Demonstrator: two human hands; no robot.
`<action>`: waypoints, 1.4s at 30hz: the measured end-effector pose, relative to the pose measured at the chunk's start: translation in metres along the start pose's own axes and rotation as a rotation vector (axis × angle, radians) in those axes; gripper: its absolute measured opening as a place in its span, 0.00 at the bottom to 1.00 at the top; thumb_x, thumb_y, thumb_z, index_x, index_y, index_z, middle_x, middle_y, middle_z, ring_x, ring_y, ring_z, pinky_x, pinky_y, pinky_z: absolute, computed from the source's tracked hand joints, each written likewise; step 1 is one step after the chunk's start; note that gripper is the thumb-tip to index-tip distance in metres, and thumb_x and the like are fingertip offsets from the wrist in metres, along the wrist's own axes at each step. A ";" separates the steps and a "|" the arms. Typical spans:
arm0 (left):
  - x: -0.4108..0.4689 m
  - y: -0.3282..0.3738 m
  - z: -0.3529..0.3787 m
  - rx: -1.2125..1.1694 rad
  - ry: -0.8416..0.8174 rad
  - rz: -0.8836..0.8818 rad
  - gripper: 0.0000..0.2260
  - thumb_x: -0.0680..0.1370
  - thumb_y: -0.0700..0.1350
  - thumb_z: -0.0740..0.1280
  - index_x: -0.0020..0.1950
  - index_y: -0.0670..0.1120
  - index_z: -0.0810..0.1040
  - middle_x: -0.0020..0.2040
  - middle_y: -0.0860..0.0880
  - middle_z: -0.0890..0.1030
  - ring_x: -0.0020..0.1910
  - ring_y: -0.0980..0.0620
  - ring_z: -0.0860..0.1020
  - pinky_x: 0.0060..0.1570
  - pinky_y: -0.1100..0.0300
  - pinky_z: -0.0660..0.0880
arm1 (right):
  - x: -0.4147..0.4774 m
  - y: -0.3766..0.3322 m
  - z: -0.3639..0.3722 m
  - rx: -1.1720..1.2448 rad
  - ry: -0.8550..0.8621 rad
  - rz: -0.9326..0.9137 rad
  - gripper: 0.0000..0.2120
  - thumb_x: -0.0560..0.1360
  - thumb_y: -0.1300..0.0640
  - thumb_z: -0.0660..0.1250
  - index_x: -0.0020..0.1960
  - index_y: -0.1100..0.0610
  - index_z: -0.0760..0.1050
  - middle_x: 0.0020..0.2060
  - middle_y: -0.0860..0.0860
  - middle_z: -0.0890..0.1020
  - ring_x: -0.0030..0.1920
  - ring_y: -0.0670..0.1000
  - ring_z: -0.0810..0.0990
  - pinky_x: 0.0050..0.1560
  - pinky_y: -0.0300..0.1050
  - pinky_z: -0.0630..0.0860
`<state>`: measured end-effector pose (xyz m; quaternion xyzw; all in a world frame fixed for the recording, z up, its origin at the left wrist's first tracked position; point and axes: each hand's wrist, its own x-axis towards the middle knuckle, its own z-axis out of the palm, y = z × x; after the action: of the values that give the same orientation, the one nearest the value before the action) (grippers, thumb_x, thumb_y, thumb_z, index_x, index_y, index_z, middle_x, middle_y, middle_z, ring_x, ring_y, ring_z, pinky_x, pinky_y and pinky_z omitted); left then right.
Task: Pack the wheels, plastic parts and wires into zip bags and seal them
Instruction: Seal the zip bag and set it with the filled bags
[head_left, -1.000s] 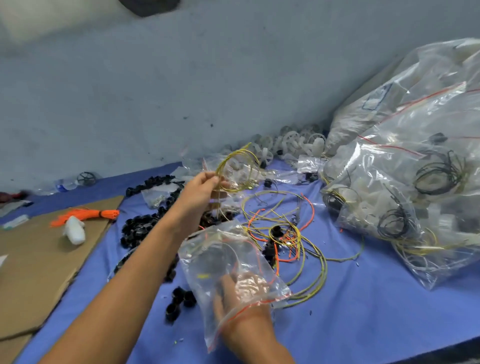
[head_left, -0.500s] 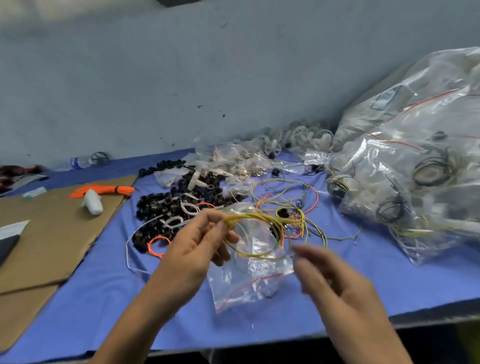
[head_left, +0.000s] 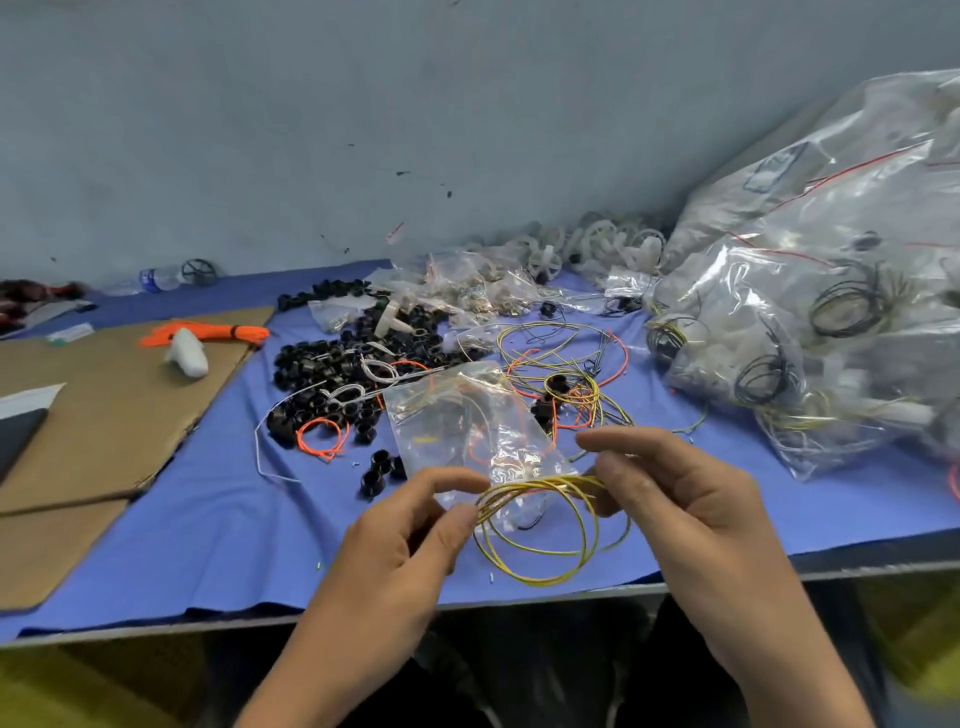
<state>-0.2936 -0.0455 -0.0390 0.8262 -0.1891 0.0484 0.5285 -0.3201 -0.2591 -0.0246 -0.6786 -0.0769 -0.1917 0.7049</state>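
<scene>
Head view showed both hands over the front edge of the worktop (head_left: 208, 519), each pinching one side of the yellow wire coil (head_left: 545, 580). The left hand (head_left: 410, 535) had a narrow grip, thumb and forefinger closed on the left side of the loops. The right hand (head_left: 675, 509) held the right side in the same way. I judge that this two-sided hold was meant to gather the loops into one small ring, small enough for a bag mouth.

The zip bag (head_left: 457, 415) lay on the worktop just behind the coil, with no hand on it. I could not tell if its mouth was open. It seemed placed near on purpose, one short reach from the coil.

The black wheels (head_left: 322, 364) and the loose wires (head_left: 566, 358) waited behind the bag, and the white plastic parts (head_left: 587, 247) lay along the back edge. The large filled bags (head_left: 831, 312) were heaped at the right back corner, out of the working space.
</scene>
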 end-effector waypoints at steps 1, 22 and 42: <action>-0.003 0.000 -0.001 -0.041 0.010 -0.019 0.10 0.77 0.56 0.65 0.56 0.59 0.80 0.31 0.51 0.71 0.32 0.56 0.70 0.36 0.64 0.68 | 0.000 0.001 -0.005 -0.030 0.006 -0.010 0.09 0.75 0.57 0.66 0.50 0.48 0.84 0.37 0.53 0.85 0.38 0.47 0.83 0.42 0.31 0.76; -0.009 -0.031 0.012 0.033 -0.219 -0.059 0.11 0.78 0.58 0.64 0.57 0.55 0.75 0.34 0.51 0.77 0.37 0.55 0.74 0.43 0.58 0.71 | -0.004 0.050 -0.043 -0.377 -0.509 0.318 0.16 0.79 0.42 0.64 0.42 0.54 0.77 0.31 0.46 0.72 0.34 0.46 0.70 0.38 0.46 0.68; 0.001 -0.056 0.039 0.849 0.096 0.164 0.08 0.79 0.52 0.63 0.52 0.59 0.82 0.73 0.49 0.69 0.68 0.44 0.63 0.61 0.47 0.65 | 0.000 0.070 -0.044 -0.348 -0.385 0.459 0.07 0.79 0.52 0.66 0.45 0.50 0.82 0.27 0.47 0.77 0.27 0.46 0.76 0.32 0.40 0.74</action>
<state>-0.2771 -0.0595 -0.1039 0.9493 -0.1928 0.2021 0.1442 -0.3001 -0.3021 -0.0926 -0.8120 -0.0197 0.0931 0.5758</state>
